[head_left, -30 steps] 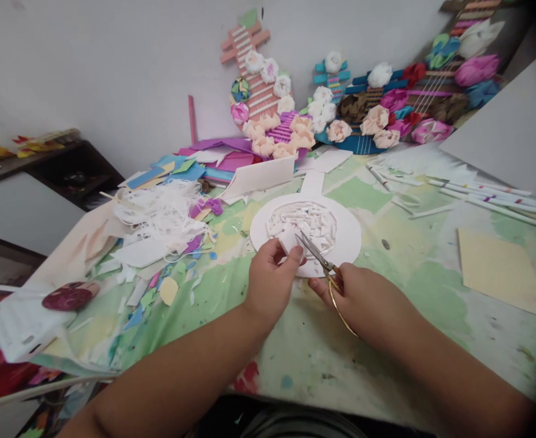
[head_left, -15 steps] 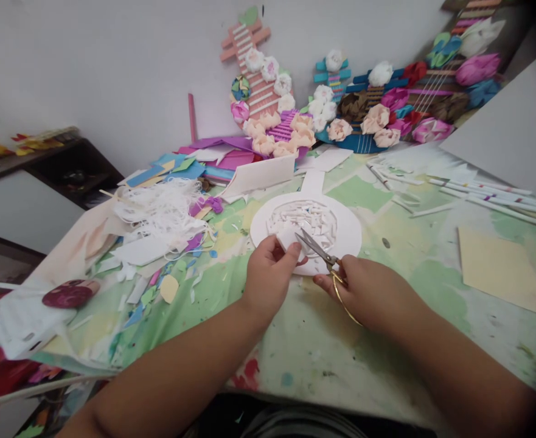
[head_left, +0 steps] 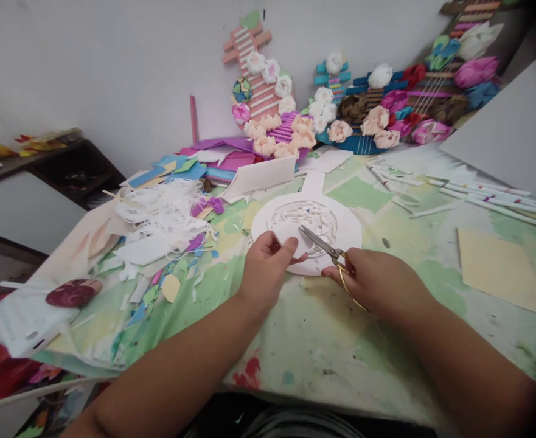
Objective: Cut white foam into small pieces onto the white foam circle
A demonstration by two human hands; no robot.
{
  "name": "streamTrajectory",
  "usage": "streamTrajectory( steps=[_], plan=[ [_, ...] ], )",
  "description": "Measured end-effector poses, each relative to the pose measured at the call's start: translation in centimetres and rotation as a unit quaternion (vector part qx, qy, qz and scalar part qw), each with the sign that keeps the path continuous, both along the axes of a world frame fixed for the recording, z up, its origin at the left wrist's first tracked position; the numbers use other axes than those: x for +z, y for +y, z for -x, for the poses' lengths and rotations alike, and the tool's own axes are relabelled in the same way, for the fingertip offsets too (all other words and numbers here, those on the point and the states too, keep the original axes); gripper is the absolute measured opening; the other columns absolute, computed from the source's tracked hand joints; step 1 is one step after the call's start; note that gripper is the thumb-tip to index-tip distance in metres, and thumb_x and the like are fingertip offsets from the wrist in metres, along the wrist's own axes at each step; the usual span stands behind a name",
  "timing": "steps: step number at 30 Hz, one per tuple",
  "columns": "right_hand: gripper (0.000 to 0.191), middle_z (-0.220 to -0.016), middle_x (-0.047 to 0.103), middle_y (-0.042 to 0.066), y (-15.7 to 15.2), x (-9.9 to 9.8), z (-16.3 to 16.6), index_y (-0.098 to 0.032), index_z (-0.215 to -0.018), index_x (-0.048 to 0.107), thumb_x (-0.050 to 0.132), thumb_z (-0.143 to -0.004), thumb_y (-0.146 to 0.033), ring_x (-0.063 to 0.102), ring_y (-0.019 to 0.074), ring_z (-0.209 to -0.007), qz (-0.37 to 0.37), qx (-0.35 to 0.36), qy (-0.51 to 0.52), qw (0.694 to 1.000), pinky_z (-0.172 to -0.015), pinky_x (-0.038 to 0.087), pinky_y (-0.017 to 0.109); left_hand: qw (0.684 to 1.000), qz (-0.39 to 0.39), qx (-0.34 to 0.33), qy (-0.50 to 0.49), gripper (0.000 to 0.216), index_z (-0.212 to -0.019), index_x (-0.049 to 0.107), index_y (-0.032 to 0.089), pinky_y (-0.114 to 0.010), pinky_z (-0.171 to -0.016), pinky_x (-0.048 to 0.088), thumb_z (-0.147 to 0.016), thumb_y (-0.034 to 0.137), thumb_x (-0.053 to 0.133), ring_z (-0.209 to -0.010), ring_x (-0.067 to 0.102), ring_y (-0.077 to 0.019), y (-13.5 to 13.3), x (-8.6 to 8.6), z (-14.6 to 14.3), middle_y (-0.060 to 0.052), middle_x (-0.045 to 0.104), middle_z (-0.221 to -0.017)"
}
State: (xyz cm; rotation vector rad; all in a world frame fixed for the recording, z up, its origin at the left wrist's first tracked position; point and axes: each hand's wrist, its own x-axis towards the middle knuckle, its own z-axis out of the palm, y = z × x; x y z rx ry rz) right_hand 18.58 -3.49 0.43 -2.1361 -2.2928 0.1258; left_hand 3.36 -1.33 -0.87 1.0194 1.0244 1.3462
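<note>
- The counter [head_left: 322,359], green and pale, has kept its layout; what has shifted over the last second is mostly at the hands.
- On it, in front of both hands, the white round cutout [head_left: 259,225] lies flat, its neck pointing away; it has stayed put, so the work surface seems steady.
- The right hand [head_left: 377,280] has drawn a little outward, its fingers wrapped round the gold handles of the scissors.
- The left hand [head_left: 268,263] has barely moved—its fingers are narrow, pinching the white piece between thumb and fingertips above the cutout's near part.
- The scissors [head_left: 322,243] have eased back with the right hand, blades looking nearly together; this suggests a lull between snips.
- The white piece [head_left: 289,233] shows more of its face now, the blade tips at its edge—whether touching, I cannot tell.
- The small white chips [head_left: 302,213] fill the cutout's middle, with no clear change.
</note>
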Motion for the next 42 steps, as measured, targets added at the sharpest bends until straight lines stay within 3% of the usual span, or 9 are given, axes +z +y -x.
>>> streamTrajectory(
  steps=[6, 13, 19, 27, 42],
  plan=[
    [0.043, -0.057, 0.053, 0.004, -0.1, -0.2, 0.2, -0.018, -0.062, 0.044, 0.028, -0.069, -0.058, 0.048, 0.0147, -0.050, -0.011, -0.019, 0.000, 1.000, -0.040, 0.019, 0.022, 1.000, 0.003, 0.004, 0.002, 0.017, -0.060, 0.046, 0.013, -0.030, -0.065, 0.050, -0.062, 0.027, 0.056, -0.056, 0.048, -0.0049, 0.2, -0.1, -0.1, 0.005, 0.045, -0.058],
    [0.043, -0.057, 0.053, 0.004, -0.3, -0.4, 0.5, -0.018, -0.063, 0.043, 0.029, -0.068, -0.059, 0.048, 0.0148, -0.050, -0.033, -0.033, -0.001, 0.999, -0.040, 0.018, 0.022, 1.000, 0.012, 0.004, -0.006, 0.016, -0.071, 0.052, 0.013, -0.029, -0.062, 0.049, -0.062, 0.027, 0.055, -0.064, 0.051, -0.0087, 0.4, 0.2, 0.1, 0.001, 0.052, -0.069],
    [0.049, -0.054, 0.051, 0.003, 0.1, 0.0, -0.3, -0.018, -0.059, 0.044, 0.025, -0.066, -0.063, 0.045, 0.0135, -0.048, -0.027, -0.041, 0.015, 0.999, -0.041, 0.018, 0.022, 0.998, 0.016, 0.053, -0.026, 0.020, -0.077, 0.053, 0.013, -0.024, -0.056, 0.048, -0.062, 0.026, 0.054, -0.069, 0.052, -0.0109, 1.1, 0.0, 0.5, -0.002, 0.054, -0.079],
    [0.046, -0.052, 0.049, 0.002, 0.0, 0.0, -0.3, -0.019, -0.057, 0.044, 0.029, -0.066, -0.061, 0.041, 0.0124, -0.046, -0.020, -0.002, 0.005, 1.000, -0.041, 0.016, 0.022, 1.000, 0.003, -0.005, 0.021, 0.013, -0.070, 0.054, 0.013, -0.022, -0.051, 0.044, -0.062, 0.022, 0.052, -0.060, 0.050, -0.0101, 0.7, 0.3, 0.5, 0.000, 0.053, -0.066],
    [0.037, -0.058, 0.054, 0.004, -0.4, -1.2, 0.9, -0.017, -0.064, 0.045, 0.031, -0.074, -0.050, 0.050, 0.0162, -0.053, -0.036, 0.033, -0.011, 0.999, -0.042, 0.019, 0.023, 0.999, -0.012, 0.024, 0.029, 0.014, -0.072, 0.056, 0.014, -0.019, -0.046, 0.039, -0.061, 0.020, 0.050, -0.055, 0.048, -0.0092, 1.0, 0.0, 1.1, 0.001, 0.051, -0.060]
  ],
)
